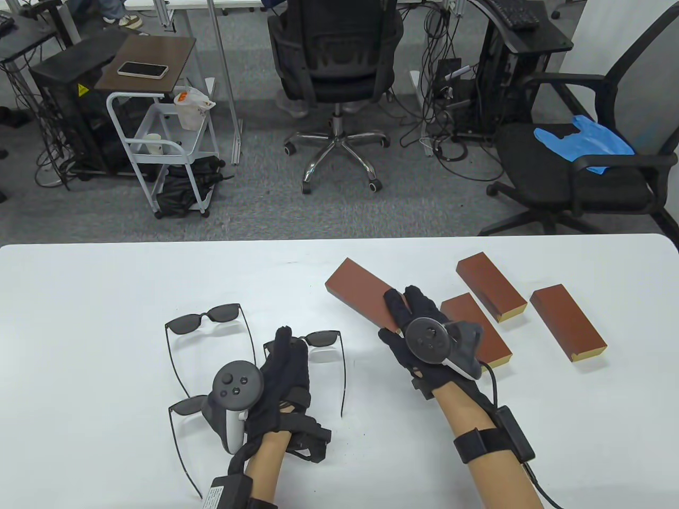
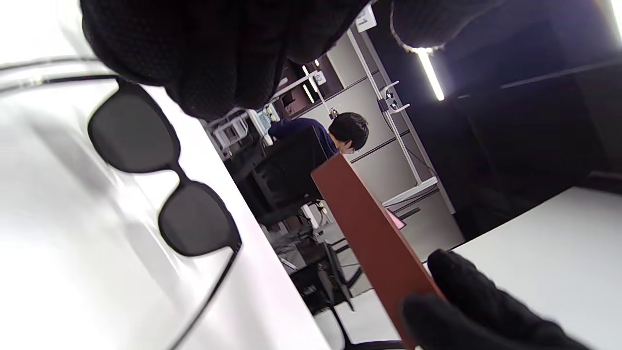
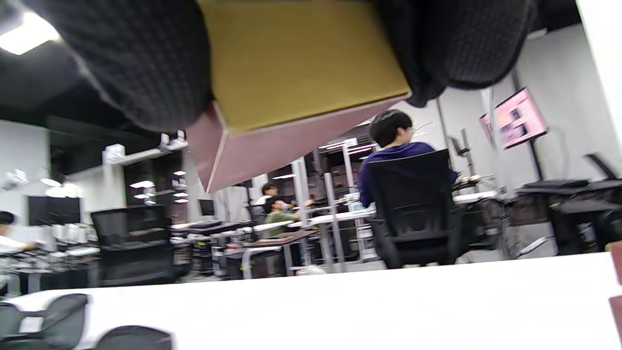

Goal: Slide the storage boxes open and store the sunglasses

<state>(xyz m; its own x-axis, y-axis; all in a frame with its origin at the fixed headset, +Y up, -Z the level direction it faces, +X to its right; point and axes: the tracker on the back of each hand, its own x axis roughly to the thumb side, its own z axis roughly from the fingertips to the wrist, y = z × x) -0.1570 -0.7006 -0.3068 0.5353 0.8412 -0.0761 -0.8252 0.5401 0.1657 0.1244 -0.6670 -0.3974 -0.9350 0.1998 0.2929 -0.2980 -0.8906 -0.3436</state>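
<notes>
On the left of the white counter (image 1: 79, 328) three pairs of sunglasses lie loose: one pair (image 1: 204, 321) furthest from the person, one pair (image 1: 185, 408) nearest them and partly under the left tracker, and a third pair (image 1: 323, 339) just right of the left hand (image 1: 284, 371). None of them is in a box, so no storing is done yet. The left hand reaches over the third pair with its fingers extended toward the frame, but whether it actually pinches the frame cannot be told from any view; the left wrist view shows only dark fingers hanging above a pair of lenses. Further right, the right hand (image 1: 419, 328) grips one brown storage box (image 1: 360, 294) by its near end and holds it off the counter, its far end pointing up and left; the right wrist view shows the box's yellowish end face between the fingers. Its sleeve looks closed, so the sliding step seems to be just starting. To the right, three more brown boxes (image 1: 493, 289) (image 1: 567, 323) (image 1: 477, 328) lie on the counter, all apparently closed. By my judgement nearly the whole task remains: opening each box and placing sunglasses inside.
</notes>
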